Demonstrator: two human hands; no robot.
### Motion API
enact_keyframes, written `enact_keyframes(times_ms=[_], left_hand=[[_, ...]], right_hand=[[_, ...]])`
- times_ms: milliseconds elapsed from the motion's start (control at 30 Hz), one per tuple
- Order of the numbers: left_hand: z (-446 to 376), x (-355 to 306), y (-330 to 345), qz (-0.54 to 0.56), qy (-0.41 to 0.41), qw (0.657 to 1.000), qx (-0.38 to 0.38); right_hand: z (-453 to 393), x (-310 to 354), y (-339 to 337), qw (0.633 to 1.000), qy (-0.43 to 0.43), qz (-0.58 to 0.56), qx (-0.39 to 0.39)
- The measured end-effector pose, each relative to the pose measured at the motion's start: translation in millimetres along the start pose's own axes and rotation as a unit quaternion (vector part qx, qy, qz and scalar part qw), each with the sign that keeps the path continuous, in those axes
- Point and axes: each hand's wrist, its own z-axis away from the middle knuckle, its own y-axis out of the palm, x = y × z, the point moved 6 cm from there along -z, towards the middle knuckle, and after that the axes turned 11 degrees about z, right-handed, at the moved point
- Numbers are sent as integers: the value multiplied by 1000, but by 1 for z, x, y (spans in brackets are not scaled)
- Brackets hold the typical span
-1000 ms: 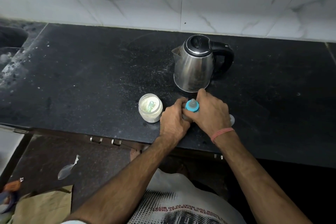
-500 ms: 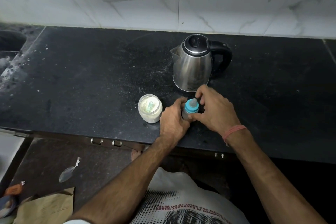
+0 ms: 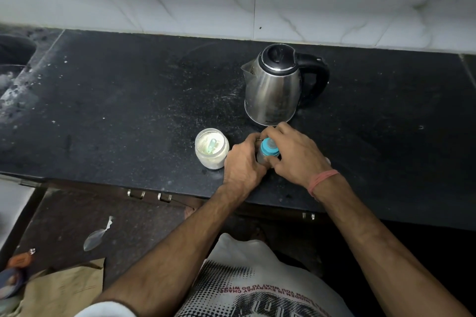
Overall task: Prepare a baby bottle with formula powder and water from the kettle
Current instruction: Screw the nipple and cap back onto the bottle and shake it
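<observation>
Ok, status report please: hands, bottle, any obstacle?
Left hand grips bottle body. Right hand on blue cap. Kettle right behind, lid shut. Open powder jar left.

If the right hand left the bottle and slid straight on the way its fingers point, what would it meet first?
The right hand points left, so past the baby bottle it would probably meet the left hand first, with the formula jar beyond; depth is uncertain.

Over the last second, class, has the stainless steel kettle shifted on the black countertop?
No. The stainless steel kettle keeps its place relative to the open powder jar on the black countertop; only the camera shifted.
</observation>
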Motion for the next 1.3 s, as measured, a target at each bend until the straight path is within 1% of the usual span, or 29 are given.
enact_keyframes(times_ms=[167, 267, 367, 467, 600, 767, 867, 967, 1167, 1233, 1300], left_hand=[[-2, 6, -2, -8, -12, 1000, -5], [1, 5, 0, -11, -14, 1000, -7], [1, 3, 2, -10, -11, 1000, -9], [-1, 4, 1, -11, -12, 1000, -11], [0, 3, 1, -3, -10, 1000, -7], [0, 2, -1, 5, -13, 1000, 0], [1, 1, -1, 7, -9, 1000, -5], [1, 1, -1, 14, -12, 1000, -7], [1, 4, 0, 22, -14, 1000, 2], [0, 4, 0, 20, -14, 1000, 5], [0, 4, 1, 17, -10, 1000, 8]], right_hand=[[-6, 4, -6, 999, -32, -16, 34], [-2, 6, -12, 997, -61, 16, 37], [-2, 5, -15, 995, -70, 42, 48], [-7, 6, -17, 995, -60, 55, 62], [-11, 4, -16, 995, -26, 58, 74], [-14, 3, -15, 991, 3, 123, 61], [-14, -1, -14, 984, 34, 151, 88], [-10, -2, -18, 978, 41, 180, 101], [-2, -8, -20, 975, 69, 179, 112], [-1, -7, -21, 983, 66, 140, 96], [0, -5, -24, 993, 59, 76, 75]])
